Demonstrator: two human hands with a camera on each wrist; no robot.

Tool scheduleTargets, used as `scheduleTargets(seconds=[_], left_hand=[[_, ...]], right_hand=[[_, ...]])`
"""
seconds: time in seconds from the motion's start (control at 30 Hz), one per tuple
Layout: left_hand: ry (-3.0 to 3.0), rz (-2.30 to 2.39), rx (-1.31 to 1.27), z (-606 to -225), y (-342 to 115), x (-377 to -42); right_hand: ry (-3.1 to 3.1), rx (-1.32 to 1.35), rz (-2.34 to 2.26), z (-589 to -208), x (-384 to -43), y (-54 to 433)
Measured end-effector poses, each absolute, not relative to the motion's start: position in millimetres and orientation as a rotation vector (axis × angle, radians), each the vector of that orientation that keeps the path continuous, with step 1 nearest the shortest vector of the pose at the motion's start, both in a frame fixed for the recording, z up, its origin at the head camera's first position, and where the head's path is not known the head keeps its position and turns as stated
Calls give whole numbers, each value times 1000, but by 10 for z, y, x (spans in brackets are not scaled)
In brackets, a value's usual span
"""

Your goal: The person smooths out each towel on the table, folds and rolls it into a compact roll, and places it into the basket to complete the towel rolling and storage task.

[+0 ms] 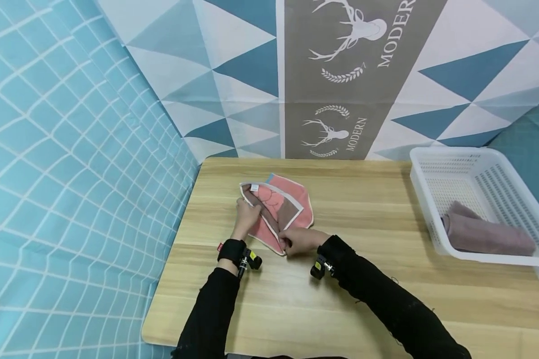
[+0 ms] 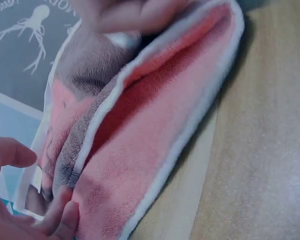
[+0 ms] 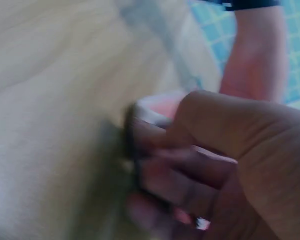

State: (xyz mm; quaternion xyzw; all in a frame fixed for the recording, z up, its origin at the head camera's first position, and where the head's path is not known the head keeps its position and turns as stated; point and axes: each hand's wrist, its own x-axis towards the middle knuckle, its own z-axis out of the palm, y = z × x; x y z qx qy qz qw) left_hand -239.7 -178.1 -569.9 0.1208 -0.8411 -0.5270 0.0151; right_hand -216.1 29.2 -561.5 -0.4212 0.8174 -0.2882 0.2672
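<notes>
A pink and brown towel with white edging lies partly folded on the table, its brown side with a pink pattern turned up in the middle. A small white label shows near its far left corner. At its left edge, my left hand holds the fold; in the left wrist view, fingertips lie against the cloth beside the raised edge. My right hand pinches the near corner of the towel. Motion blurs that grip in the right wrist view, where the hand hides most of the cloth.
A white perforated basket stands at the table's right side, with a rolled greyish-mauve towel in it. The wooden table meets a patterned cloth backdrop behind and a blue gridded curtain on the left.
</notes>
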Motion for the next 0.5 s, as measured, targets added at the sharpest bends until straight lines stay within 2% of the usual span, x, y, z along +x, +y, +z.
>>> scheduleTargets(seconds=[0.1,0.33,0.5], left_hand=[[-2569,-1709,439,-5724,-1822,-2428],[-2594,-1580,389,-5810,-1738,-2417],[-2640,-1378,299,-5846,-1569,-2373]], right_hand=[[2311,-1051,-897,-5549,-2205,339],[2794,-608,-1085,-5524,-2397,489],[2782,-589,-1129,-5635,-2439,591]])
